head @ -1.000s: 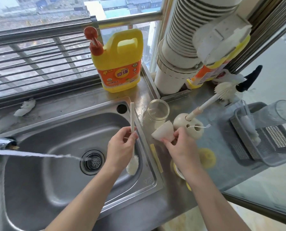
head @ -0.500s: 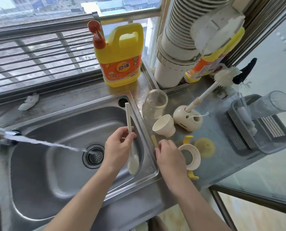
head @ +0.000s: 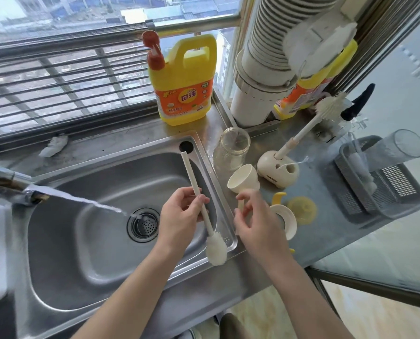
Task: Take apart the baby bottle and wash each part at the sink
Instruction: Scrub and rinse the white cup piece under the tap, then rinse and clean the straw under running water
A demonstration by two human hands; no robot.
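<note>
Left hand (head: pixel 182 216) clamped on thin brush (head: pixel 192 177) over sink (head: pixel 81 241), right hand (head: pixel 257 221) loosely curled above surface (head: pixel 331 236), grip unclear, bottle collar (head: pixel 290 216) just right of it, cap (head: pixel 243 179) and glass bottle (head: pixel 232 152) ahead.

Cup (head: pixel 243 178): in right hand (head: pixel 260 223) 1.0 s ago; now released, on the counter by the brush stand. Right hand: pressed flat at the counter edge 0.5 s ago; now raised, fingers loosely curled over pale strip (head: pixel 240 207), grip on it not discernible. Brush (head: pixel 199 199) in left hand (head: pixel 179 216): head was down inside the basin; now lifted over the sink rim (head: pixel 229 231), handle leaning further left
</note>
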